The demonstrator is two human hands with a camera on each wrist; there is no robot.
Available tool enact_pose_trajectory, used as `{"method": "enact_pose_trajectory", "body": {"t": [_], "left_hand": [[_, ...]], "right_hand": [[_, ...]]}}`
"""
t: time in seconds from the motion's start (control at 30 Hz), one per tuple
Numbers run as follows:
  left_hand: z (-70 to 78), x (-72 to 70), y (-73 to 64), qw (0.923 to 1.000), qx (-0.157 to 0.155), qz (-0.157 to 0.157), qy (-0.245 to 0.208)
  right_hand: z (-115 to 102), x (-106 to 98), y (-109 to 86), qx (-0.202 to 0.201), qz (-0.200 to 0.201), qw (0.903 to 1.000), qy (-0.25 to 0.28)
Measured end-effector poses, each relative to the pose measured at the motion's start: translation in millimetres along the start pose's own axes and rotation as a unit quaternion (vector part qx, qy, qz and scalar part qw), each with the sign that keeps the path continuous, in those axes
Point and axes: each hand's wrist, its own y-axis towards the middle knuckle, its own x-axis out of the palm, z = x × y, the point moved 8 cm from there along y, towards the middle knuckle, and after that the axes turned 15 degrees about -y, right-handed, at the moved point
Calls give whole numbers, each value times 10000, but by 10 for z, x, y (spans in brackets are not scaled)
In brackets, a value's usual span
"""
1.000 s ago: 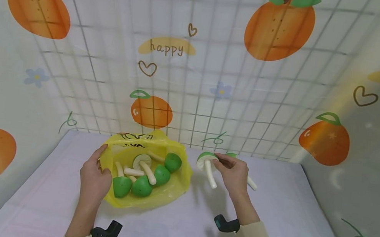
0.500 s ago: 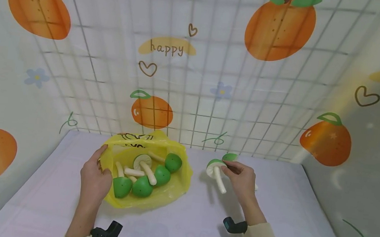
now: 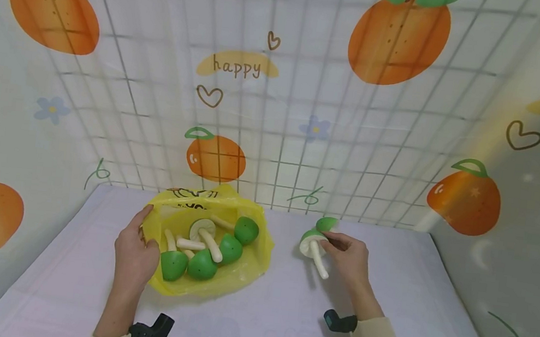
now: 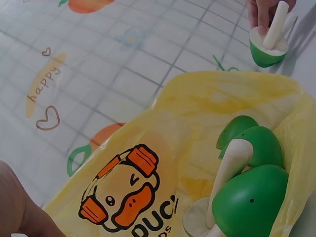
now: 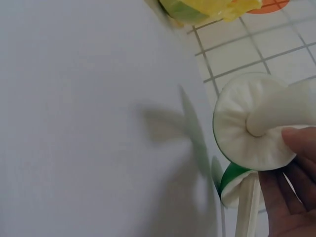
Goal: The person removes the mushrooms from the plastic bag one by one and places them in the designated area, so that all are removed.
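My left hand (image 3: 136, 253) holds the left side of an open yellow plastic bag (image 3: 255, 266). Inside the bag lie several toy mushrooms with green caps and pale stems, among them a green-capped one (image 3: 202, 266) near the front. To the right of the bag, my right hand (image 3: 351, 262) pinches the cap edge of a toy mushroom (image 3: 308, 246), its white underside and stem facing me. Just behind that one is a second toy mushroom (image 3: 327, 224) on the table, its stem hidden by the hand in the head view but visible in the right wrist view (image 5: 247, 207).
A pale cloth covers the table (image 3: 243, 325). Along the back rises a grid wall (image 3: 275, 119) behind a translucent sheet printed with oranges. A side sheet (image 3: 527, 261) borders the table on the right. A duck picture (image 4: 126, 190) is printed on the bag.
My right hand has carried the pinched mushroom to the right and slightly toward me, away from the bag and in front of the second mushroom. My left hand and the bag stay put.
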Motion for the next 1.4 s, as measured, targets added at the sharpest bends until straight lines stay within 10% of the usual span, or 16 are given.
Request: {"method": "enact_pose_trajectory", "body": {"t": [1.4], "left_hand": [[-16,29,-21,9999,-130,-28,-47]], "right_hand": [[327,-270,-81,304,239,9990,-203]]}}
